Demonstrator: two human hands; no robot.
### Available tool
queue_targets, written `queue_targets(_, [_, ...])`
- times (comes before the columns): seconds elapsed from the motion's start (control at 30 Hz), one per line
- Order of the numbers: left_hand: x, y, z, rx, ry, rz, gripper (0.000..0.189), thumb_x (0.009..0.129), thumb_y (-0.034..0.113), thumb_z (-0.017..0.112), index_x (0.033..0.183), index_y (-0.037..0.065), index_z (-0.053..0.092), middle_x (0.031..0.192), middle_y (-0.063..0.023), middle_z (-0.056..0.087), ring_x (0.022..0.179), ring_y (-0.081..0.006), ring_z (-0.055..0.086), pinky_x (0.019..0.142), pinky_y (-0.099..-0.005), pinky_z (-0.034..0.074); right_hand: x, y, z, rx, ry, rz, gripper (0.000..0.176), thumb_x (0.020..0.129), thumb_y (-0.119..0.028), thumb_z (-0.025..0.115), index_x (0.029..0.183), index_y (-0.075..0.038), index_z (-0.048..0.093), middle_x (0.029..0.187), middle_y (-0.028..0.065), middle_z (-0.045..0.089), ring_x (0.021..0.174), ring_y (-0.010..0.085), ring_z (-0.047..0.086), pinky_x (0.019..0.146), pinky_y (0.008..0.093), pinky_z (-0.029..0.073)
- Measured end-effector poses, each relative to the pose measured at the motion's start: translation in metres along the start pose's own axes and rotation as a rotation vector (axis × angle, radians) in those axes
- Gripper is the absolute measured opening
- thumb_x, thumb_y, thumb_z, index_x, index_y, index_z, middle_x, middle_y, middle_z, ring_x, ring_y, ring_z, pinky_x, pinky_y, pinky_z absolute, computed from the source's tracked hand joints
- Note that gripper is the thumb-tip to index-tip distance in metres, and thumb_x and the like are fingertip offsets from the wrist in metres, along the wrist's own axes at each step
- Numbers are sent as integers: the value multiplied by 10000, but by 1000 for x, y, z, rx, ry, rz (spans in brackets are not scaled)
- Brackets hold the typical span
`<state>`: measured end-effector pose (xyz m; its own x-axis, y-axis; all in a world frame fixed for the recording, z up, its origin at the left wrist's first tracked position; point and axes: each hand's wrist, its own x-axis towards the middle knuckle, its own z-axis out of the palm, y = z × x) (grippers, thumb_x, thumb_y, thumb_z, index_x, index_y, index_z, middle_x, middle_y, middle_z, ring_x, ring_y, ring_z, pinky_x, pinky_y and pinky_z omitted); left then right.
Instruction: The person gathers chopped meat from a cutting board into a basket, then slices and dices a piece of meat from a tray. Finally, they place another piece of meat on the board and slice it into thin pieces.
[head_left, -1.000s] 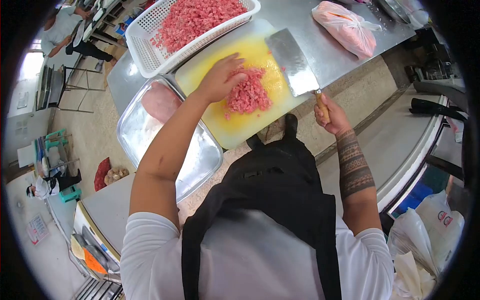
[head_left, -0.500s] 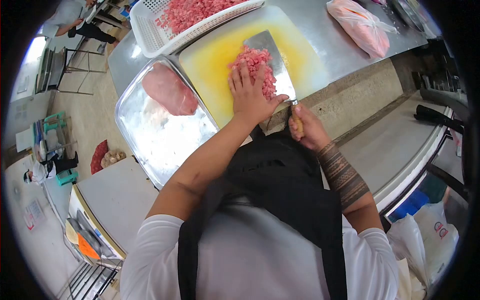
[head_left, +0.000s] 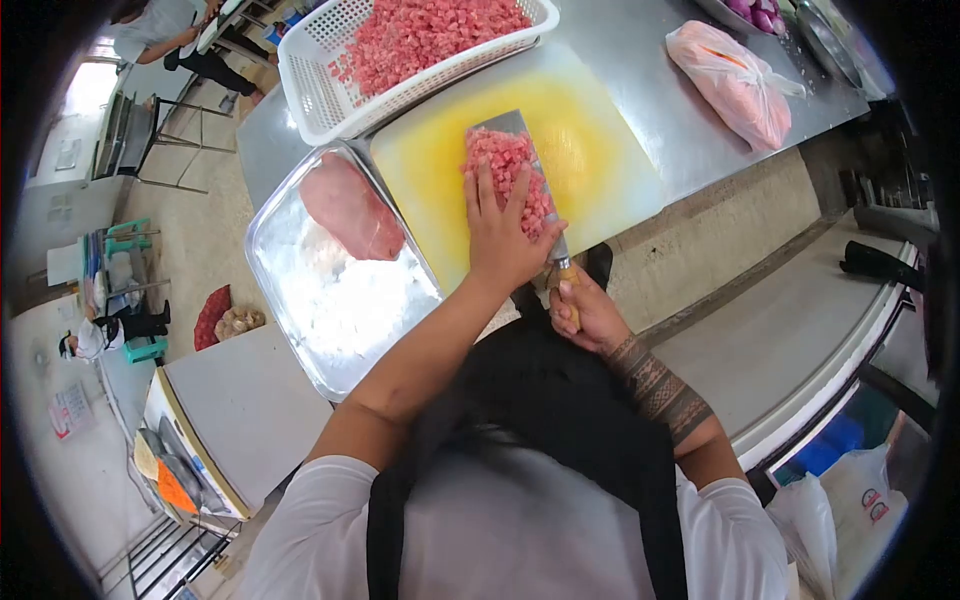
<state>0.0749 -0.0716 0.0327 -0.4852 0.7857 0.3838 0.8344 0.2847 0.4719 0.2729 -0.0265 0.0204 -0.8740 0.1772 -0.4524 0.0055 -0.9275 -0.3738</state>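
My right hand is closed round the wooden handle of a cleaver with a broad steel blade. A heap of diced raw meat lies on the blade, hiding most of it. With fingers spread, my left hand rests flat on the meat, its thumb near the blade's heel. Beneath them is a white cutting board, stained yellow in the middle. To its left, a large piece of raw meat lies in a metal tray. A white perforated basket behind the board holds more diced meat.
A tied plastic bag with pinkish contents lies on the steel table at right, near a bowl of purple onions. White plastic bags stand lower right. Other people work at far left, one by a table.
The cleaver, loaded with diced meat, has shifted left over the board and swung more beneath the heap. Both hands moved with it. The view has also shifted slightly.
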Motion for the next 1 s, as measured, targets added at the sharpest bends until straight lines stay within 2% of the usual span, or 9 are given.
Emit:
queue_targets(0.2, [51, 15, -36, -20, 96, 61, 927, 797, 476, 873, 1578, 162, 485, 1665, -338, 233, 1510, -577, 267, 1205, -665, 284, -5, -44, 48, -95, -42, -79, 253, 1093, -221, 575, 1310, -138, 475, 701, 17, 493, 476, 115, 471, 439, 259, 399])
queue_targets(0.3, [128, 8, -60, -37, 245, 166, 883, 806, 503, 852, 1538, 132, 527, 1660, -349, 245, 1501, -577, 279, 1214, -646, 291, 30, -95, 82, -160, -79, -149, 210, 1097, -227, 573, 1273, -147, 491, 703, 1, 497, 481, 109, 467, 440, 256, 397])
queue_targets(0.4, [220, -29, -49, 5, 418, 267, 846, 823, 557, 822, 1499, 122, 561, 1648, -361, 267, 1495, -559, 310, 1203, -629, 326, 90, -157, 101, -205, -144, -179, 181, 1109, -252, 556, 1267, -166, 530, 708, -23, 512, 482, 97, 447, 438, 251, 382])
queue_targets(0.5, [277, -65, -35, 200, 308, 52, 852, 859, 525, 808, 1550, 126, 509, 1656, -328, 292, 1491, -522, 359, 1226, -581, 316, 97, -184, 97, -176, -142, -69, 222, 1114, -276, 547, 1314, -180, 547, 703, -26, 517, 480, 88, 441, 432, 244, 368])
queue_targets(0.6, [301, -109, -18, 190, 96, -48, 854, 914, 650, 693, 1574, 149, 486, 1674, -313, 271, 1532, -530, 267, 1231, -645, 268, 61, -151, 34, -109, -145, -43, 284, 1120, -288, 534, 1381, -175, 533, 692, -13, 509, 473, 93, 434, 423, 241, 350])
queue_targets(0.7, [270, -115, -16, 238, 258, 114, 912, 905, 664, 688, 1622, 166, 423, 1698, -286, 253, 1553, -531, 228, 1246, -682, 192, -19, -98, 1, -50, 7, -98, 350, 1110, -323, 551, 1412, -150, 519, 679, 2, 500, 460, 103, 423, 420, 235, 349])
queue_targets(0.77, [206, -87, -36, 246, 164, 248, 961, 858, 557, 791, 1627, 143, 389, 1679, -322, 250, 1544, -575, 213, 1213, -730, 211, -63, -78, -8, -45, 71, -145, 421, 1098, -368, 569, 1449, -149, 493, 674, 4, 492, 449, 104, 414, 418, 241, 359])
queue_targets(0.9, [37, -64, -51, 41, -437, 332, 1050, 818, 591, 811, 1647, 140, 352, 1722, -328, 123, 1570, -590, 120, 1217, -763, 123, -104, -62, -37, -125, 320, -195, 464, 1092, -392, 575, 1480, -160, 471, 676, 2, 487, 452, 104, 421, 416, 246, 369])
queue_targets(1.0, [15, -71, -44, 105, -588, 135, 1063, 839, 669, 743, 1659, 121, 349, 1719, -340, 118, 1582, -572, 107, 1242, -728, 99, -104, -60, -46, -168, 378, -177, 461, 1098, -383, 565, 1489, -157, 472, 680, -2, 486, 466, 101, 434, 421, 248, 373])
